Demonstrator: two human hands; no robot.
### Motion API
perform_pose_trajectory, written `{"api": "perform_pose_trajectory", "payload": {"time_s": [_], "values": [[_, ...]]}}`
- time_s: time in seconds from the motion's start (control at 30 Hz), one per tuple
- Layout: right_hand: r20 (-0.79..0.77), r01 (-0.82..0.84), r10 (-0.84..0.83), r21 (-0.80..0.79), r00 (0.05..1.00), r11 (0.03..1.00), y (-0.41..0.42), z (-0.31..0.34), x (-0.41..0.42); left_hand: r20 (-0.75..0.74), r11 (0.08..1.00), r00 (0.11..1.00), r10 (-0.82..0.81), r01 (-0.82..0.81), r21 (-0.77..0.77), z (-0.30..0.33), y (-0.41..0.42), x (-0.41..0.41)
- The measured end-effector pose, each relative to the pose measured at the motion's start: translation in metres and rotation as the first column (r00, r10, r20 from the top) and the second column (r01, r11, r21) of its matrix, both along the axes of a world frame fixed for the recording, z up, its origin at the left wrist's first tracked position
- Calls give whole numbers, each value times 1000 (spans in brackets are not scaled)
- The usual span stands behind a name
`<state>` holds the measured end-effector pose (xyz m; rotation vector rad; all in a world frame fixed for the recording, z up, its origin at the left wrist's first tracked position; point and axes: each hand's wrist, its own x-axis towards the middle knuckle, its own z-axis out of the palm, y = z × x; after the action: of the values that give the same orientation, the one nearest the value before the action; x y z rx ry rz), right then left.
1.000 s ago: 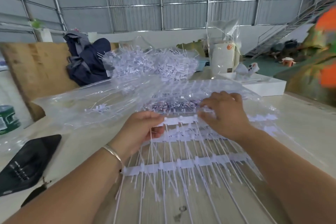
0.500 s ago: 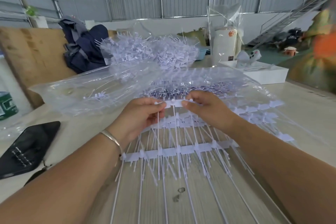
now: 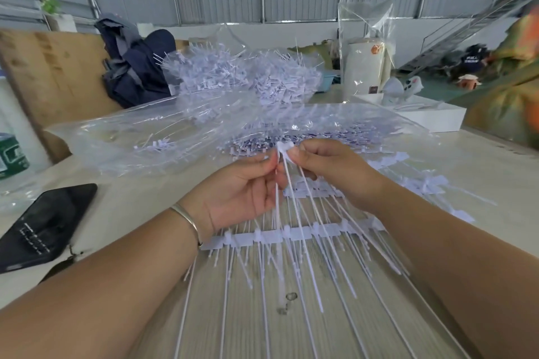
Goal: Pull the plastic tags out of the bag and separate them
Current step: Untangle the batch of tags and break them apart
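Corrugated grey walls close off the back of the room, and a pale wood-grain surface [image 3: 233,329] fills the foreground. Above it the left hand [image 3: 242,192] and right hand [image 3: 329,172] meet, fingertips nearly touching. Each grip is pressed tight: the right thumb and forefinger pinch the flat white head of a plastic tag [image 3: 284,150], and the left thumb and forefinger pinch a neighbouring tag's thin stem just beside it, the remaining fingers curled loosely in. Long white stems hang from the pinch down toward the camera. Below the hands a joined strip of tags [image 3: 291,234] lies flat across the surface, with more strips fanned out to the right. A clear plastic bag [image 3: 145,137] lies just behind the hands, more tags visible inside it. A heap of loose tags [image 3: 242,73] rises farther back. A black phone [image 3: 43,224] rests at the left.
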<state>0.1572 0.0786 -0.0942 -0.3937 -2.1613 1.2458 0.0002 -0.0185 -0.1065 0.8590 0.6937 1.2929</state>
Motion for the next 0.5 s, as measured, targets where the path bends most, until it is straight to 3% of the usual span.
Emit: {"api": "perform_pose_trajectory", "payload": {"time_s": [0.27, 0.4, 0.5], "values": [[-35, 34, -34, 24, 999, 999, -4, -2, -6, -151, 997, 987, 49, -57, -46, -1, 0, 8], [-157, 201, -191, 49, 969, 978, 2, 0, -4, -103, 995, 992, 67, -74, -63, 5, 2, 4], [-148, 322, -300, 166, 943, 932, 6, -6, -4, -86, 989, 986, 143, -146, -35, 6, 2, -5]]}}
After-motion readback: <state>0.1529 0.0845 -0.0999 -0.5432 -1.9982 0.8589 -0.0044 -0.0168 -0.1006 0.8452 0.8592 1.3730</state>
